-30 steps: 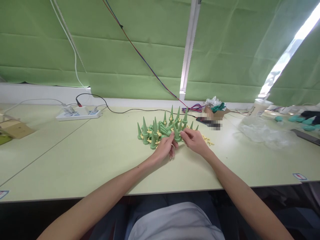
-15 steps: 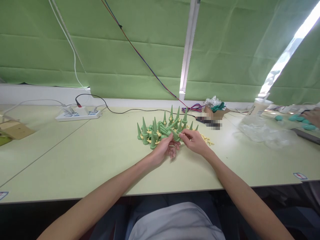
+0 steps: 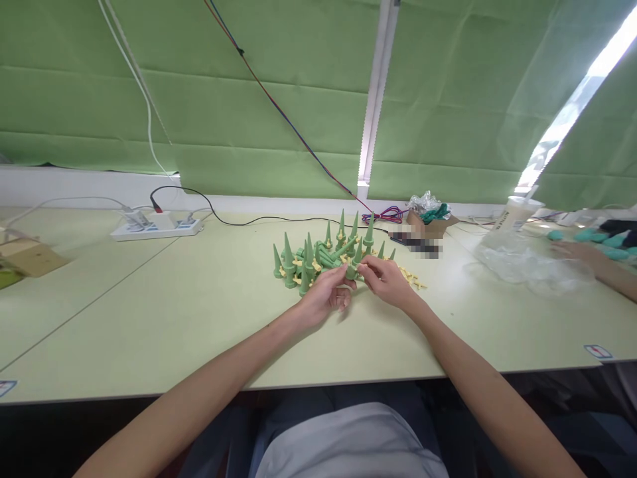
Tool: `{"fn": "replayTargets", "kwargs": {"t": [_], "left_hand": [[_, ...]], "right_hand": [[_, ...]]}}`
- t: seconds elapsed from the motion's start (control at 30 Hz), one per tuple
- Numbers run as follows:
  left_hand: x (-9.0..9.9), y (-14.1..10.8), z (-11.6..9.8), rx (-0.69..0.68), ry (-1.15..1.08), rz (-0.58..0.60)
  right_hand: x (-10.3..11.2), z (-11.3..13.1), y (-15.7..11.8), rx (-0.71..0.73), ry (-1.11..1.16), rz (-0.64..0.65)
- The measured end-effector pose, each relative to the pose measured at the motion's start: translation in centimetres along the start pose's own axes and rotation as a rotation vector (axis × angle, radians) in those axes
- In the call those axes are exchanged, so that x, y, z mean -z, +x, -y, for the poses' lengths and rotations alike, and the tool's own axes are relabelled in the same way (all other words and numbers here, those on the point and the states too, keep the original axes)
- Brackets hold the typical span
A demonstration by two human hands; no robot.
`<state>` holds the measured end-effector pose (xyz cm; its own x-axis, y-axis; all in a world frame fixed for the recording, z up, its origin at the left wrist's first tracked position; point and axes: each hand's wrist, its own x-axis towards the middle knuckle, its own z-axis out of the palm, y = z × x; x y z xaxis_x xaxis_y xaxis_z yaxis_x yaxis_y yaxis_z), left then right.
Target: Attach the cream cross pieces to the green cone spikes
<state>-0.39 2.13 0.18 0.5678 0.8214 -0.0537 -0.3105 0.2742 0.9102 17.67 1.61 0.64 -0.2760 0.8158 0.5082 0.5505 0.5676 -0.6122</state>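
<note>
The left hand (image 3: 323, 295) grasps a small green piece (image 3: 352, 271) just above the desk (image 3: 199, 325), thumb and fingers closed on its left side and covering much of it. The right hand (image 3: 385, 282) pinches the piece's right side with its fingertips; a speck of yellow there is too small to make out. Right behind the hands, upright green cones (image 3: 288, 262) crowd around a heap of green parts (image 3: 324, 255), many overlapping, so their number cannot be told. Loose yellow pieces (image 3: 411, 275) lie beside the right hand, some hidden behind it. Beyond them, pixel blocks obscure most of a dark flat object (image 3: 399, 239). At far right, another person's hand (image 3: 572, 251) is partly veiled by a clear plastic bag (image 3: 527, 265), its forearm cut off by the edge.
</note>
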Motion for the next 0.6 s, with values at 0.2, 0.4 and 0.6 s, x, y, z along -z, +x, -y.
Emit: {"fn": "replayTargets", "kwargs": {"t": [0.2,0.4,0.6], "left_hand": [[-0.23,-0.22,-0.28,-0.006,0.019,-0.006],[-0.45,-0.36,-0.33,-0.073,0.101,-0.007],[-0.62,-0.51,-0.04,-0.106,0.228,-0.075]], "right_hand": [[0.05,-0.08,-0.03,-0.014,-0.013,0.004],[0.05,-0.11,0.04,-0.009,-0.035,0.009],[-0.04,-0.11,0.1,-0.01,-0.068,0.0]]}}
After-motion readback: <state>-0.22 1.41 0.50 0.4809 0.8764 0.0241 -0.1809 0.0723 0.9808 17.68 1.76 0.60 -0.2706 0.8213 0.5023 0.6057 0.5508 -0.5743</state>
